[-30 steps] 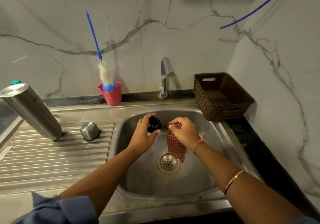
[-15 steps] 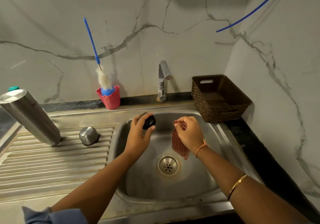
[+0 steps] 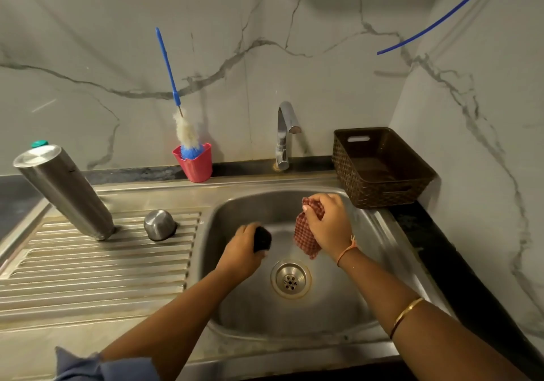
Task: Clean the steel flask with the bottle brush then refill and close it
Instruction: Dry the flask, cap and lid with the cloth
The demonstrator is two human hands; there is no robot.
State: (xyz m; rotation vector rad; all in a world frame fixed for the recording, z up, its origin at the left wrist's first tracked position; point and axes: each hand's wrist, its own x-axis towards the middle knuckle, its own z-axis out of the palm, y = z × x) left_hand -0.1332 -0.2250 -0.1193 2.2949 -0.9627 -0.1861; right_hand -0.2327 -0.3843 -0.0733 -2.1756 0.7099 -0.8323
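Steel flask (image 3: 67,192) stands on the ribbed drainboard (image 3: 88,268) left of the sink (image 3: 253,204), flat end up, leaning toward the left in this view; neither hand touches it; a small steel cap (image 3: 159,224) sits dome-up just beside its base, apart from it.

Bottle brush (image 3: 182,127) is parked bristles-down in a pink cup (image 3: 196,164) on the ledge behind the drainboard, its blue handle slanting up against the marble wall.

Left hand (image 3: 240,254) is low over the basin, forearm reaching in from the lower left, back of the hand up; its fingers curl round a small black stopper (image 3: 262,241), which shows only at the fingertip side; the hand is a little blurred, so the exact finger placement is unclear.

Right hand (image 3: 328,224) is held higher and nearer the back wall of the basin, forearm coming in from the lower right, wrist bent; fingers and thumb are bunched tight on a red checked cloth (image 3: 304,238), whose loose end hangs down below the fist; an orange thread (image 3: 347,249) circles the wrist, a gold bangle (image 3: 407,311) sits further up the arm.

The two hands are apart, the drain (image 3: 290,280) below and between them.

Chrome tap (image 3: 285,133) stands at the back rim; a brown woven basket (image 3: 379,168) sits at the sink's right rear corner; a teal cap (image 3: 39,144) peeks out behind the flask; a blue tube (image 3: 435,18) crosses the upper right wall; a blue sleeve (image 3: 103,366) shows at the lower left.
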